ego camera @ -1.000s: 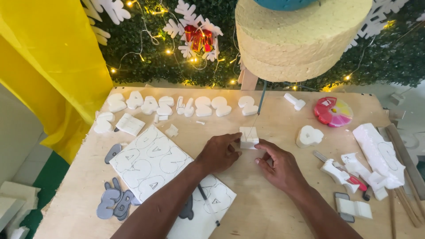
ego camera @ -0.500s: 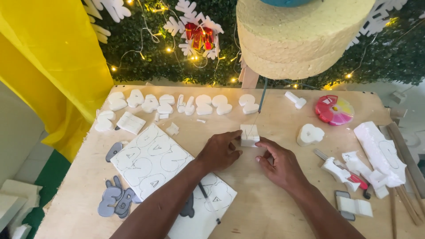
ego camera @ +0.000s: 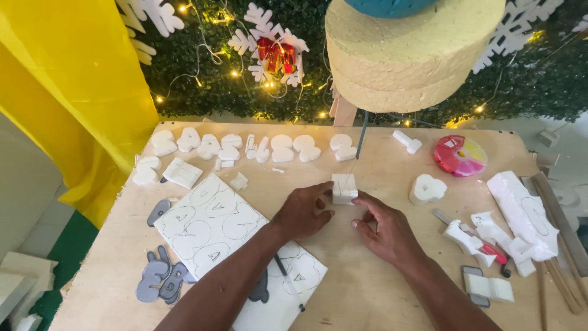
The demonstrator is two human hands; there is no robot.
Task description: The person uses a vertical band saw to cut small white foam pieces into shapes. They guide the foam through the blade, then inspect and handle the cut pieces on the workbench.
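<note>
Foam block (ego camera: 343,187) barely shifted, edges free

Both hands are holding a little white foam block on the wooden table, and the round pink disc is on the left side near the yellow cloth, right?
Not quite. The head view shows the left hand and right hand at the little white foam block on the wooden table, but the round pink disc lies on the right side, far from the yellow cloth.

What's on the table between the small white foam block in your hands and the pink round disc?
In the head view, a white cloud-shaped foam cutout lies between the small white foam block and the pink round disc.
</note>
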